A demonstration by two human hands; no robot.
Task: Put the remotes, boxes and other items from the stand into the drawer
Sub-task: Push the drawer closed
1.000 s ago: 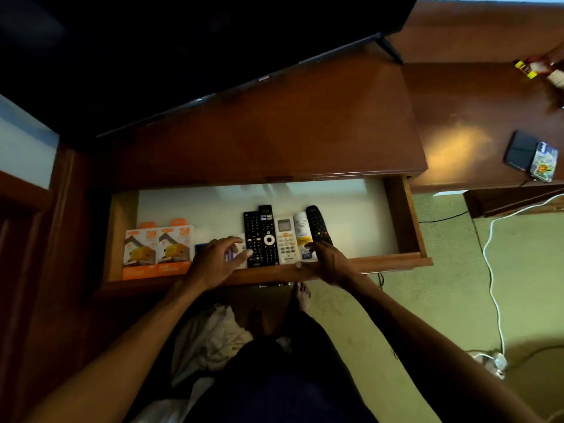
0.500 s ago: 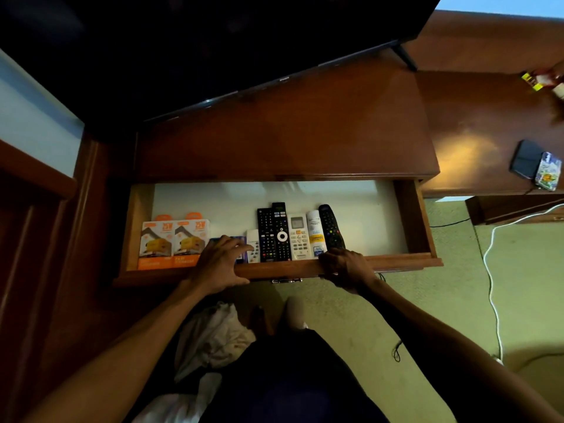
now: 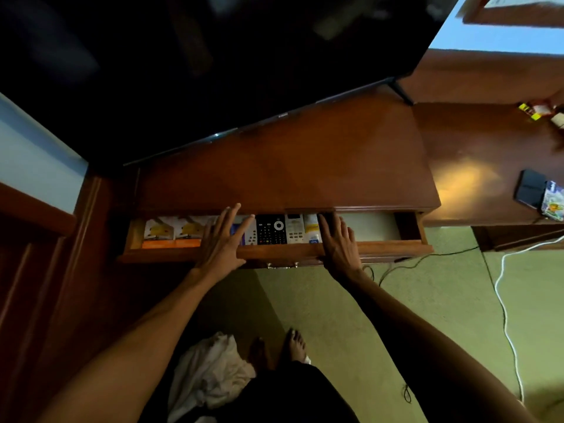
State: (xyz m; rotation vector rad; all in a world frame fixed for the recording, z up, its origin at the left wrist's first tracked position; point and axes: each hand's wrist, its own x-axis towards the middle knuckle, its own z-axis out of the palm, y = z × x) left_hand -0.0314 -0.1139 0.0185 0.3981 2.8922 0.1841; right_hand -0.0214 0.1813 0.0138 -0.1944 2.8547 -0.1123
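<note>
The wooden drawer [image 3: 393, 248] under the stand top [image 3: 290, 166] is only a narrow gap open. Inside lie two orange-and-white boxes [image 3: 171, 232], a small white remote [image 3: 251, 235], a black remote [image 3: 271, 230], a white remote with a display [image 3: 294, 228] and a white tube [image 3: 312, 228]. My left hand [image 3: 221, 239] lies flat on the drawer's front edge with fingers spread over the contents. My right hand [image 3: 337, 239] also rests flat on the front edge, fingers apart, covering whatever lies below it. Neither hand holds anything.
A large dark TV [image 3: 213, 62] stands on the stand. On the lower table to the right lie a black device [image 3: 529, 187], a colourful box [image 3: 554, 204] and small yellow items [image 3: 532, 111]. A white cable [image 3: 503, 306] and black cable [image 3: 427, 257] cross the green carpet. White cloth [image 3: 210, 374] lies near my feet.
The drawer has slid most of the way in under the stand top. Both hands have flattened on its front edge with fingers spread. The camera has moved closer.
</note>
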